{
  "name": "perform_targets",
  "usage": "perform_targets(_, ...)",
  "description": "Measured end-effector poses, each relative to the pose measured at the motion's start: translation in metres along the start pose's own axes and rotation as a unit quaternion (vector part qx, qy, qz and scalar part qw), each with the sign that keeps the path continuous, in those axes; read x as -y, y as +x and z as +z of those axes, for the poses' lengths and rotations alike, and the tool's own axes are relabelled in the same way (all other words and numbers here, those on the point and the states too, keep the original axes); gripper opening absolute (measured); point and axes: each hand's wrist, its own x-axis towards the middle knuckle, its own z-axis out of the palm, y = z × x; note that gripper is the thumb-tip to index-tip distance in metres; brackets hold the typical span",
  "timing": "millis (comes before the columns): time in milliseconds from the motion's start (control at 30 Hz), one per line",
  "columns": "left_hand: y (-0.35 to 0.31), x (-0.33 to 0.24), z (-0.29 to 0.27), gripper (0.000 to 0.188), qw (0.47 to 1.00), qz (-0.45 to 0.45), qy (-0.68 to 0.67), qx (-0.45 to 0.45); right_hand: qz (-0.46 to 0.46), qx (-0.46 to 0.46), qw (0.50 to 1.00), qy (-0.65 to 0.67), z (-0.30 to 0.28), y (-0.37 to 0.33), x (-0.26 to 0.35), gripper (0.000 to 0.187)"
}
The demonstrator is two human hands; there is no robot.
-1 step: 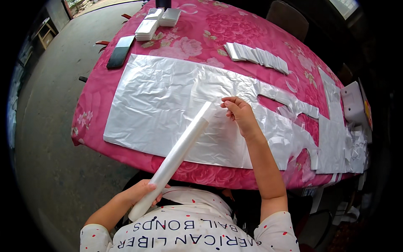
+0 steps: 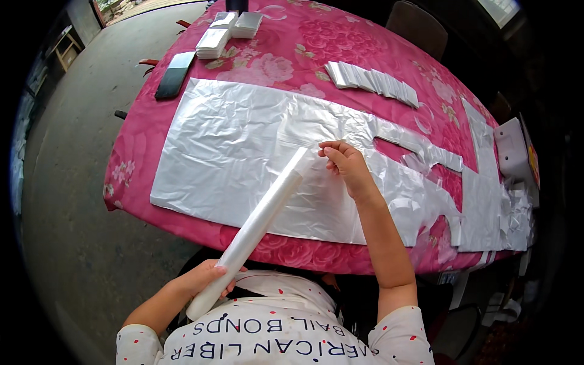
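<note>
A long, narrow fold of white translucent plastic film (image 2: 261,213) slants from my lap up over the table. My left hand (image 2: 213,277) is wrapped round its lower part, close to my body. At the upper end, a thin see-through edge of the film reaches toward my right hand (image 2: 342,161), whose thumb and fingers are pinched together on it. Beneath both lies a flat stack of large silvery-white plastic bags (image 2: 213,152), wrinkled, with handle cut-outs at the right end. The fold's tip hangs over the middle of this stack.
A row of small folded white packets (image 2: 371,82) lies at the far side. Stacked white packets (image 2: 213,44) and a dark phone (image 2: 175,76) are at the far left. More plastic bags (image 2: 483,207) and a white box (image 2: 514,149) stand right, on the pink floral tablecloth (image 2: 340,39).
</note>
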Motion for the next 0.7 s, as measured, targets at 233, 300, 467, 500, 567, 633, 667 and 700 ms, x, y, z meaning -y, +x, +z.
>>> perform_targets(233, 0.000, -0.002, -0.001, 0.067, 1.000, -0.017, 0.009, -0.014, 0.037, 0.075, 0.993, -0.085, 0.016, 0.007, 0.006, 0.023)
perform_targets(300, -0.001, -0.002, -0.001, 0.065, 0.999, -0.007, 0.036, -0.017, 0.064, 0.122, 0.979, -0.148, 0.017, 0.007, 0.013, 0.020)
perform_targets(467, 0.000, -0.006, 0.003, 0.060, 0.997, -0.004, 0.068, -0.023, 0.035, 0.134, 0.978, -0.154, 0.009, 0.008, 0.008, 0.016)
perform_targets(500, -0.001, -0.006, 0.003, 0.060, 0.998, -0.010, 0.062, -0.026, 0.027, 0.127, 0.979, -0.155, 0.008, 0.007, 0.008, 0.016)
perform_targets(567, 0.000, -0.007, 0.003, 0.058, 0.998, -0.019, 0.053, -0.020, 0.018, 0.091, 0.981, -0.171, -0.002, 0.007, 0.004, 0.018)
perform_targets(633, -0.003, -0.012, 0.001, 0.057, 0.998, -0.031, 0.048, -0.012, -0.023, 0.036, 0.984, -0.174, -0.015, 0.012, -0.002, 0.018)
perform_targets(667, -0.006, -0.012, -0.002, 0.061, 0.997, -0.043, 0.055, -0.013, -0.029, -0.007, 0.982, -0.185, -0.027, 0.015, -0.005, 0.018)
perform_targets(700, -0.009, -0.012, -0.005, 0.065, 0.997, -0.055, 0.061, -0.012, -0.043, -0.041, 0.972, -0.226, -0.043, 0.020, -0.005, 0.018)
